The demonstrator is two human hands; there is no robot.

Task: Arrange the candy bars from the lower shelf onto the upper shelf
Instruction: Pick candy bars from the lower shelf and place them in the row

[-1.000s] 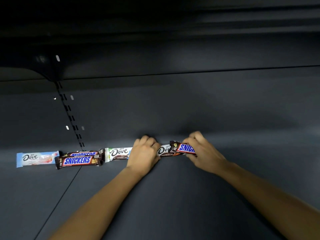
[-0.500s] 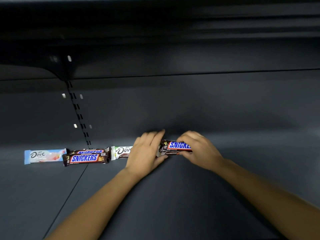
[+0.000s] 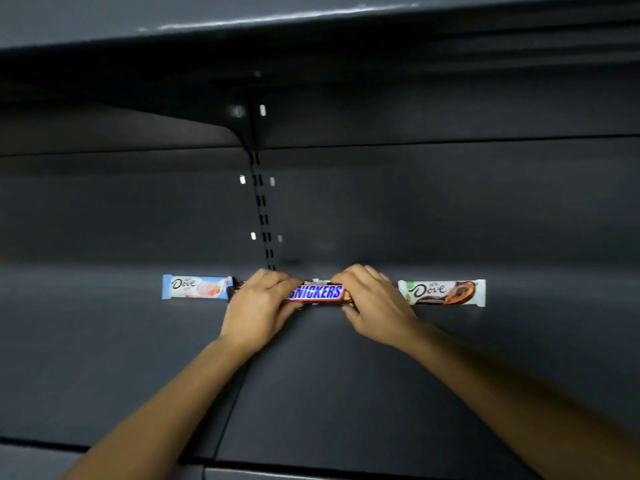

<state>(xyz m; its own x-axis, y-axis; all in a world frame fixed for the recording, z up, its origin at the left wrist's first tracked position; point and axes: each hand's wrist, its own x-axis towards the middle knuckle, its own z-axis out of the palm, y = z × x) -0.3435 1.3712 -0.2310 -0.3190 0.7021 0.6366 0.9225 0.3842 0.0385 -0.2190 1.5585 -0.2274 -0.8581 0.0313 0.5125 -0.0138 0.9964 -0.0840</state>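
Both hands grip the Snickers bar [image 3: 317, 292] ends, left hand [image 3: 258, 304], right hand [image 3: 375, 306], lining it up between the Dove bars; next, likely release.

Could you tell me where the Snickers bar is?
Head view, centre: left hand and right hand grip the Snickers bar; blue Dove bar to its left, white Dove bar right.

Dim view. Glare streaks the upper shelf's [image 3: 277, 19] front edge; its underside lies in deep shadow. The lower shelf [image 3: 346, 393] darkens toward its corners. Straight lines bow; detail is slightly soft.
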